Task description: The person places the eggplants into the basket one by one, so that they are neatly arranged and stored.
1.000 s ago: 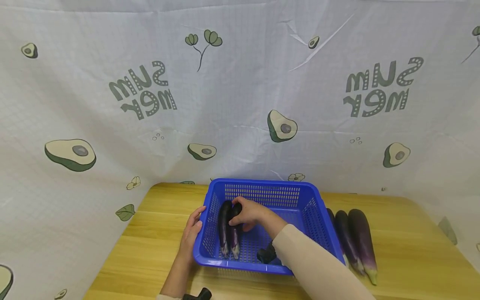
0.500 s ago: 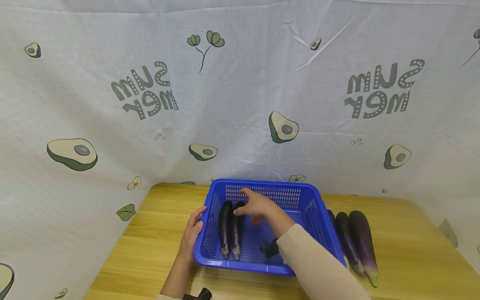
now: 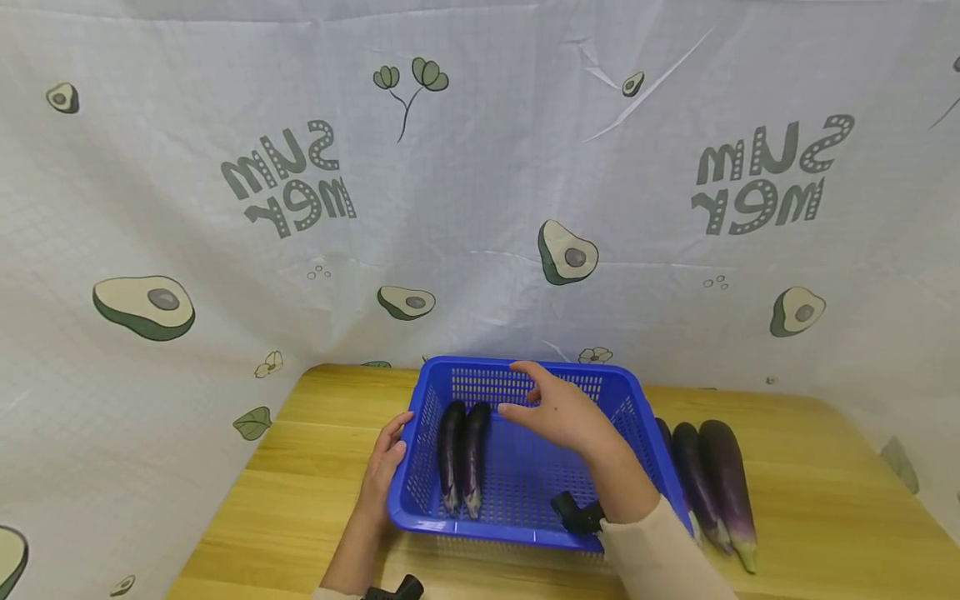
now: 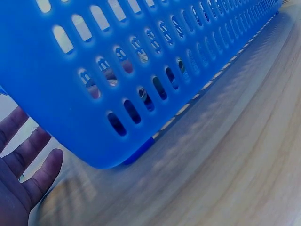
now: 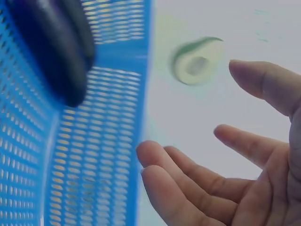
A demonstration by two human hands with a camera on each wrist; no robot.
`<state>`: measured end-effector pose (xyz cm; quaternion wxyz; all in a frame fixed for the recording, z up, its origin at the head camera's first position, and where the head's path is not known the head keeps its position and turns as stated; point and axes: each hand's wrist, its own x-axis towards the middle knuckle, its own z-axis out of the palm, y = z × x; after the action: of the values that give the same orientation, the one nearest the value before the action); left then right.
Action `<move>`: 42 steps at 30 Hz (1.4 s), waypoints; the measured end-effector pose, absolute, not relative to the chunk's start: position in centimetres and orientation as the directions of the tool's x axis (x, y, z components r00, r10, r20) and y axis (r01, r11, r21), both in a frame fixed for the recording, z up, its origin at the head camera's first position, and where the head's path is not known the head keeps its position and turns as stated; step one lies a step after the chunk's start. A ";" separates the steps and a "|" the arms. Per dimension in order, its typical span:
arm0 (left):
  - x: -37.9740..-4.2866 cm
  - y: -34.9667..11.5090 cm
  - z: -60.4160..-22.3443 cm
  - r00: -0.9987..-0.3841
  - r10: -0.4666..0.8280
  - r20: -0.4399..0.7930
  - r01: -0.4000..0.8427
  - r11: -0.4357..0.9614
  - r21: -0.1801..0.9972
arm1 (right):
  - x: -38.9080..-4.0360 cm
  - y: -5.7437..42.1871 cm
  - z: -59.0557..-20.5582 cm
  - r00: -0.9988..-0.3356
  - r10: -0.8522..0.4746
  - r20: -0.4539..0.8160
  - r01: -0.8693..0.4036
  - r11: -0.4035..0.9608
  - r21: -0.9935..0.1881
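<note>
Two dark purple eggplants lie side by side along the left of a blue plastic basket, their stem ends toward me. Over the basket's middle my right hand hovers with fingers and thumb spread, holding nothing. In the right wrist view the same hand shows an empty palm, and the eggplants appear at upper left. My left hand rests against the basket's left side. Seen from the left wrist, its fingers are fairly straight beside the basket corner.
Several more eggplants lie on the wooden table just right of the basket, one partly hidden by its rim. A white curtain with printed avocados hangs behind the table. Black camera mounts sit on both wrists.
My right hand has let go of the right-hand eggplant in the basket, then risen and moved right, away from it. The left hand has stayed at the basket's side.
</note>
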<state>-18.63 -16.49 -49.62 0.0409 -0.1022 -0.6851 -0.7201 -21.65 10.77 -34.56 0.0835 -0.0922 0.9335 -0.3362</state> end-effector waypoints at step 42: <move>-18.4 -16.4 -49.4 -0.978 0.089 0.190 0.184 -0.062 0.981 | -16.5 38.3 -43.2 -0.959 0.097 -0.266 0.259 0.680 -0.686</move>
<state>-18.42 -16.44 -49.42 0.0332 -0.0998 -0.6841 -0.7218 -16.50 38.30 -43.18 0.1043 0.0979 0.9105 -0.3880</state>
